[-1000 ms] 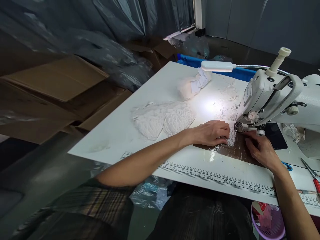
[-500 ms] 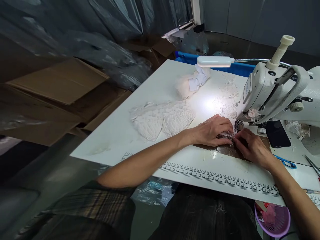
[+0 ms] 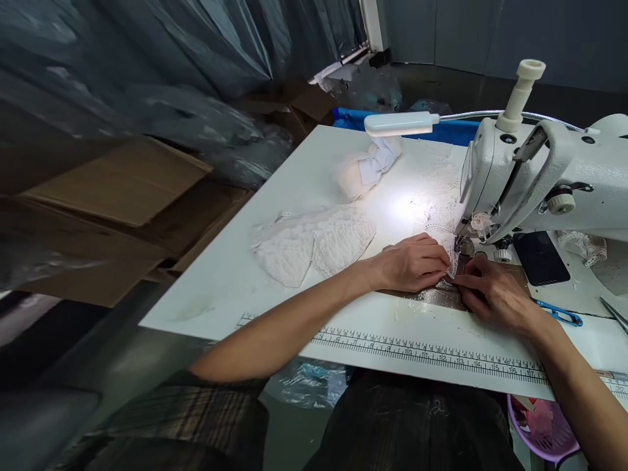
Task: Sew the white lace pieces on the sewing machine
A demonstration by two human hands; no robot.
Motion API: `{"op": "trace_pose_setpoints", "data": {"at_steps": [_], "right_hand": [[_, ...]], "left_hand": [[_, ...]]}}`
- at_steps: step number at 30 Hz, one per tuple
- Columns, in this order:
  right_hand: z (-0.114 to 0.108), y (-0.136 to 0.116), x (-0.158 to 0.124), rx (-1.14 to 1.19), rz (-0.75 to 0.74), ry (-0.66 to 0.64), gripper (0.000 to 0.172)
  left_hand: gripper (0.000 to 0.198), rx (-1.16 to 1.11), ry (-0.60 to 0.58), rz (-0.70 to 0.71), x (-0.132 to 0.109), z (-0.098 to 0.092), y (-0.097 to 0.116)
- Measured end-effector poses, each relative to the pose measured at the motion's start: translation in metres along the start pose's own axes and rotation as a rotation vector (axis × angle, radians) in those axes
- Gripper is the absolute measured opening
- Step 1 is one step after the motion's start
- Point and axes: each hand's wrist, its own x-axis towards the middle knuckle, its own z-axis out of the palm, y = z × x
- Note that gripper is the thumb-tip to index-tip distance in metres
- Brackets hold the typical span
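A white sewing machine stands at the right of the table, its needle area just beyond my hands. White lace lies at the presser foot, running down between my fingers. My left hand is closed on the lace's left side, fingertips pinching its edge. From the right, my right hand pinches the lower end of the same lace with thumb and forefinger. Left of my hands, white lace pieces lie flat on the table. More lace stretches behind the needle, under bright lamp light.
A lamp hangs over the table, with a bundle of pale fabric beneath. To the right lie a black phone, blue thread snips and metal tips of a tool. Cardboard boxes stand left; a purple basket sits below.
The lace between my hands now hangs straighter from the presser foot, and my fingers have shifted slightly along it. The whole view has turned a little, moving the machine leftward in the picture.
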Motion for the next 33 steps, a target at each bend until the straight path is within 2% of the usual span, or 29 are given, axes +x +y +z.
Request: {"op": "trace_pose_setpoints", "data": {"at_steps": [7,10,13,18,23,28,33], "right_hand": [[-0.006,0.001,-0.002,0.124,-0.01,-0.038,0.033],[-0.005,0.006,-0.003,0.154,0.129,0.048,0.036],[-0.001,0.012,-0.004,0.027,0.244,0.077,0.042],[0.004,0.015,-0.004,-0.075,0.16,0.073,0.043],[0.004,0.015,-0.004,-0.087,0.139,0.08,0.041],[0.002,0.014,-0.004,-0.113,0.051,0.078,0.039],[0.002,0.011,-0.003,-0.157,0.07,0.04,0.04]], "left_hand": [[0.023,0.072,-0.081,0.017,-0.001,0.002,0.001],[0.024,0.1,-0.109,0.031,0.0,-0.001,0.001],[0.027,0.143,-0.125,0.061,0.001,-0.004,0.001],[0.032,0.167,-0.112,0.096,0.001,-0.003,0.002],[0.033,0.137,-0.153,0.072,0.002,-0.004,0.003],[0.029,0.13,-0.139,0.036,0.004,-0.007,0.01],[0.028,0.138,-0.152,0.017,0.003,-0.006,0.013]]}}
